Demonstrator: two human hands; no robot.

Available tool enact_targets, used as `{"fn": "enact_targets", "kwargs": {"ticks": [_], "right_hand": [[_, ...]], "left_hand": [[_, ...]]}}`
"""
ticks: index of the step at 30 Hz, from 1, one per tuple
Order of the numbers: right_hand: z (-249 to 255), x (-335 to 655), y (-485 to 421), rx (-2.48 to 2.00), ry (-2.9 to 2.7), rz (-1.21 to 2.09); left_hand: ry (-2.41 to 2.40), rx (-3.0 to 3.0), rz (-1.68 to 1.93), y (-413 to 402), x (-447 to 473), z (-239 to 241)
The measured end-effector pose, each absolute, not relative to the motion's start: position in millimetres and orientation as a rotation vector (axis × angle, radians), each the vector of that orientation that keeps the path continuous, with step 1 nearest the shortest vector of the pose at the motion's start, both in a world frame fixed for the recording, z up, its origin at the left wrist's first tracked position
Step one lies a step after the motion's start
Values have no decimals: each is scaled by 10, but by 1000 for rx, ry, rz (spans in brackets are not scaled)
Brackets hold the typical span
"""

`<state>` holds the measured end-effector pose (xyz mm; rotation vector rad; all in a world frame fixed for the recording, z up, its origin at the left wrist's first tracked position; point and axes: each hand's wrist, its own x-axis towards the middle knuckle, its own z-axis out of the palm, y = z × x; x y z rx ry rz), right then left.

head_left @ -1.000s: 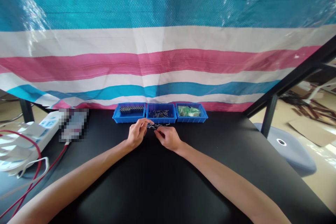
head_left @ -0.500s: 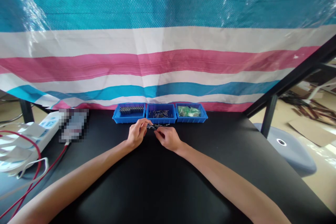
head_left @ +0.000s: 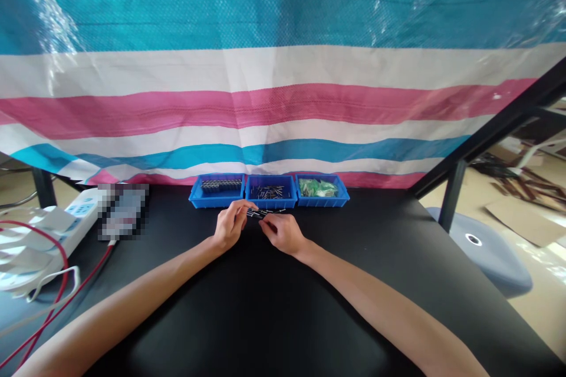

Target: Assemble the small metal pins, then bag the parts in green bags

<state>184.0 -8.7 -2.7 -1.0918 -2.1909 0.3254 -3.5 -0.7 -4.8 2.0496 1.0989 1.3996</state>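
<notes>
My left hand and my right hand meet over the black table, just in front of the middle blue bin. Between the fingertips of both hands is a small bundle of thin dark metal pins. The left fingers pinch its left end, the right fingers touch its right part. A few more pins lie on the table next to the right hand. The middle bin holds loose pins, the left blue bin dark cylindrical parts, the right blue bin green parts in a clear bag.
A striped blue, white and pink tarp hangs behind the bins. At the left lie a white power strip, a red cable and a blurred object. A black frame post and a grey stool stand right.
</notes>
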Motion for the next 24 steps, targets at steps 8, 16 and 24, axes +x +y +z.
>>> {"fn": "enact_targets", "kwargs": {"ticks": [8, 16, 24], "right_hand": [[-72, 1841, -84, -1053, -2172, 326], [-60, 1844, -85, -1055, -2182, 319], [-73, 1845, -77, -1074, -2187, 329]], "left_hand": [[1135, 2083, 1322, -45, -28, 49], [1108, 2029, 1364, -35, -28, 18], [1065, 2034, 1454, -1, -33, -73]]}}
